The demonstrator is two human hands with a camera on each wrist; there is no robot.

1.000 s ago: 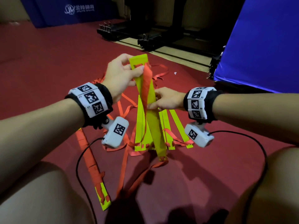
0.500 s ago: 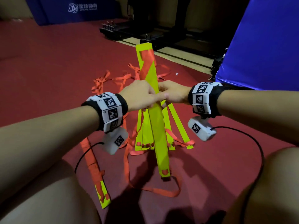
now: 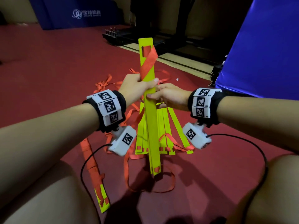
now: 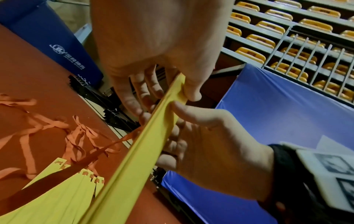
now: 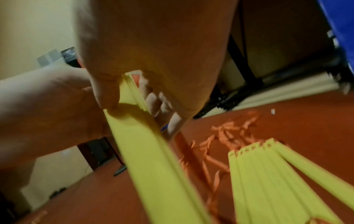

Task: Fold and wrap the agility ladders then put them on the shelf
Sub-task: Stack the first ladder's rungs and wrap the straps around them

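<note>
I hold a stack of yellow ladder rungs point(image 3: 150, 120) up off the red floor, long axis running away from me. An orange strap point(image 3: 148, 62) spirals around its far end. My left hand point(image 3: 137, 88) grips the stack near the middle, thumb across the top. My right hand point(image 3: 168, 96) grips it just below, from the right. In the left wrist view the rung stack point(image 4: 145, 145) runs between both hands. In the right wrist view the rung stack point(image 5: 145, 148) is pinched under the thumb. More yellow rungs point(image 3: 163, 130) lie fanned on the floor beneath, with tangled orange straps point(image 3: 105, 84).
A separate strap-wrapped rung point(image 3: 97, 177) lies on the floor at lower left. A blue padded block point(image 3: 262, 46) stands to the right and a blue mat point(image 3: 77, 12) at the back. Black equipment bases point(image 3: 123, 36) sit beyond. My knees frame the bottom corners.
The rung stack has been raised and pushed away from me. My left hand slid from its far end down to the middle, beside the right hand. The strap now spirals around the far end.
</note>
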